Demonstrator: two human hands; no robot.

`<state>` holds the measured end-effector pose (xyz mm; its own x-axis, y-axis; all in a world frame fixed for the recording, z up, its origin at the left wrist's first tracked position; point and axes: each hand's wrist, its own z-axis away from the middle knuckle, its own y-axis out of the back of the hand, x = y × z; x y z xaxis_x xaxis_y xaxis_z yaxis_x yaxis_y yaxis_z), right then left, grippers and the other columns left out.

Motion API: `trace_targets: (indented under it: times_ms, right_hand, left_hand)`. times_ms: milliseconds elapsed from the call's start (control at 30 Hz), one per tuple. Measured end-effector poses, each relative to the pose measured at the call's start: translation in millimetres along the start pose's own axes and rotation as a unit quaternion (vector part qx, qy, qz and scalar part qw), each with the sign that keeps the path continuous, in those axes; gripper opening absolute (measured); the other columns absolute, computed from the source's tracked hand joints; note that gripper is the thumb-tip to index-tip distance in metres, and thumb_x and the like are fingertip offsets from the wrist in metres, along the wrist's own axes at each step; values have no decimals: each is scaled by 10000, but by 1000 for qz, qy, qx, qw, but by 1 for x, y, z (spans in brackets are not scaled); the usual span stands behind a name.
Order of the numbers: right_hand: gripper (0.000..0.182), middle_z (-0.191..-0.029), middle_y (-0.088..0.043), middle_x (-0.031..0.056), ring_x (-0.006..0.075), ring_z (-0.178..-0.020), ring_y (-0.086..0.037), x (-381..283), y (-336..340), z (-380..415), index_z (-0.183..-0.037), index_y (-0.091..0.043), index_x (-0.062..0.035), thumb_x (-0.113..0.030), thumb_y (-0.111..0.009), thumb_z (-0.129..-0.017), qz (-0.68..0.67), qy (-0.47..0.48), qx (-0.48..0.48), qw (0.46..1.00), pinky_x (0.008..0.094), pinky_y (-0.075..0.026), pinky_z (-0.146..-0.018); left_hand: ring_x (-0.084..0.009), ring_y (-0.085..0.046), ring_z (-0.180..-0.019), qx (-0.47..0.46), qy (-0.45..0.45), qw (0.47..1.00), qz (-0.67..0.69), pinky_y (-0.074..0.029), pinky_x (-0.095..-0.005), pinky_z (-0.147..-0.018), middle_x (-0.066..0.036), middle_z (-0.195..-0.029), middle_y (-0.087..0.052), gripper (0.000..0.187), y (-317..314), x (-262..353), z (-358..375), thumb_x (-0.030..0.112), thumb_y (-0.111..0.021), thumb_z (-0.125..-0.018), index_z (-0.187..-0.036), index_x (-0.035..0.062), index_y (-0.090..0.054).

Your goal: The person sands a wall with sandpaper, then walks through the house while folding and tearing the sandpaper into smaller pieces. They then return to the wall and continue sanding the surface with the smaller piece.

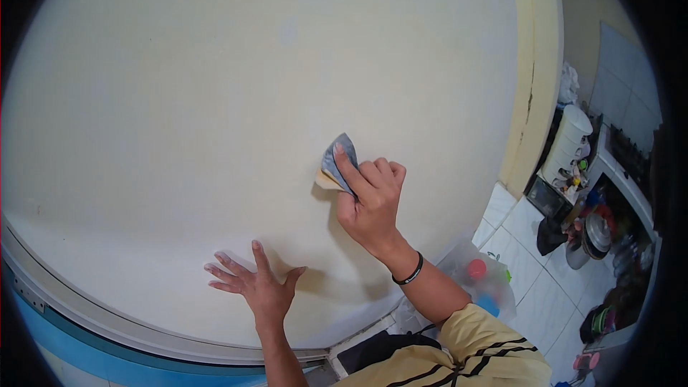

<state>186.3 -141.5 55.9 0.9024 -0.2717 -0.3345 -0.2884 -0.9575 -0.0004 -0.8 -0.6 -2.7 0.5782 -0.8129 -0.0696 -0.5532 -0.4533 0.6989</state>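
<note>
My right hand (374, 197), with a black band on its wrist, grips a folded piece of sandpaper (345, 150), grey on one face and tan on the other. The index finger lies along the grey face, and the sandpaper is held against the pale cream wall (215, 100). Lower and to the left, my left hand (266, 288) has its fingers spread and rests on the wall, holding nothing.
A yellowish door frame or wall edge (534, 79) borders the wall at right. Beyond it are white floor tiles (527, 244) and a cluttered kitchen rack (609, 222). A plastic bag (494, 265) with colourful items stands below. A blue panel (93, 351) runs along the lower left.
</note>
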Motion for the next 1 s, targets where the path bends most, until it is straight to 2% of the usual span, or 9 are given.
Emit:
trace_targets:
  times_ms: [100, 333, 500, 600, 667, 933, 1000]
  right_hand:
    - [654, -649, -350, 15, 199, -635, -375, 4, 5, 27, -1185, -671, -103, 19, -507, -564, 24, -20, -23, 999, 349, -269, -700]
    - [651, -651, -354, 14, 199, -631, -373, 5, 2, -9, -1181, -672, -102, 18, -509, -563, 10, 10, 9, 1000, 349, -274, -704]
    - [647, -647, -357, 18, 200, -624, -373, 2, 5, 25, -1192, -666, -96, 15, -520, -572, 24, -21, -30, 999, 346, -277, -701]
    - [658, -643, -354, 21, 201, -621, -370, 2, 0, 7, -1196, -664, -93, 18, -514, -565, -8, 1, 6, 1000, 348, -275, -700]
    - [655, -641, -352, 21, 202, -621, -369, -1, -3, -6, -1190, -666, -88, 16, -514, -562, -7, 6, 11, 1000, 350, -275, -698]
    - [641, -643, -352, 21, 202, -623, -364, -3, 4, 12, -1183, -668, -92, 12, -514, -570, 9, -10, -24, 1000, 354, -270, -686]
    - [648, -647, -353, 22, 201, -626, -364, -2, 0, -9, -1180, -671, -97, 17, -505, -564, -17, 14, 11, 1000, 353, -267, -686]
  left_hand:
    - [-579, 198, -1351, -5, 13, 1000, 5, 59, -773, -971, -326, -1505, 182, 1252, -1, 1, -1, 560, -848, -568, -1531, 272, -102]
    - [-578, 194, -1352, 9, 4, 1000, 11, 45, -775, -972, -318, -1510, 178, 1246, 1, 1, -1, 550, -851, -568, -1530, 276, -109]
    - [-578, 197, -1352, 29, -9, 1000, 9, 46, -776, -971, -316, -1512, 174, 1242, 0, 1, -2, 548, -852, -568, -1530, 273, -116]
    - [-600, 206, -1335, 17, -1, 999, 52, 79, -779, -958, -326, -1511, 150, 1146, 2, -1, 0, 583, -813, -611, -1519, 330, -160]
    - [-574, 207, -1350, 11, -2, 1000, 11, 52, -770, -978, -310, -1512, 180, 1242, 2, 1, 0, 547, -851, -573, -1531, 270, -110]
    - [-572, 221, -1346, -5, 5, 1000, -3, 59, -767, -979, -313, -1503, 206, 1256, 3, 2, -1, 547, -847, -585, -1533, 262, -73]
    - [-573, 222, -1345, -8, 5, 1000, -6, 59, -767, -979, -315, -1501, 209, 1260, 2, 2, -2, 546, -848, -585, -1533, 258, -68]
